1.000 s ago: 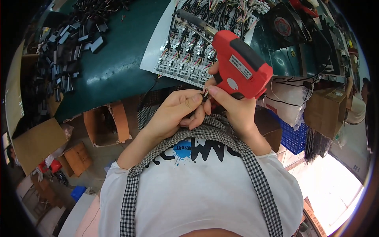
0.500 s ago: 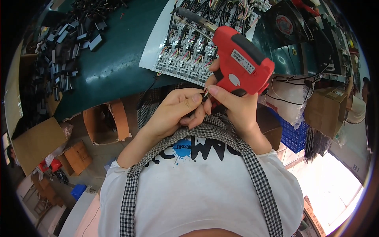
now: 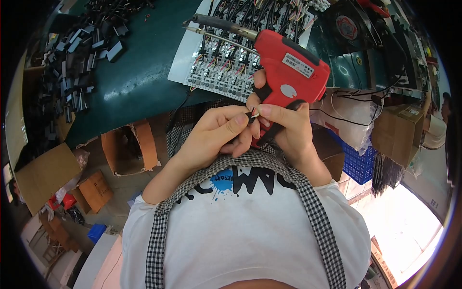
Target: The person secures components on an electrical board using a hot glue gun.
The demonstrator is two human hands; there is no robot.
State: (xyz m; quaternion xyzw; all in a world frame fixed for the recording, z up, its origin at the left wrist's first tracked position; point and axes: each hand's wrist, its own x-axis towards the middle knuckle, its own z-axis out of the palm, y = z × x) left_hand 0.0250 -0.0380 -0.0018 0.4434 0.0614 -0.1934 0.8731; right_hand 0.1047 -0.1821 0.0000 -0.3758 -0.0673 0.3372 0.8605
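My right hand [image 3: 291, 126] is wrapped round the grip of a red and black soldering gun [image 3: 275, 60]. Its long metal tip points up and left, over the near part of a panel of white circuit boards [image 3: 219, 79]. Between thumb and fingers, my left hand [image 3: 216, 131] pinches the end of a black cable [image 3: 250, 117]. Thin red and white wires stick out of that end. The thumb and a finger of my right hand also touch these wires while the gun stays in the palm. The rest of the cable is hidden by my hands.
The green table [image 3: 139, 72] carries a heap of black plastic pieces [image 3: 77, 62] at the left. A black fan [image 3: 346, 28] stands at the far right. Below the table edge are cardboard boxes [image 3: 149, 147] and a blue crate [image 3: 353, 161].
The soldering gun has tilted and shifted slightly left, so its tip reaches further left. My right thumb and fingers have shifted on the wires. The left hand has hardly moved.
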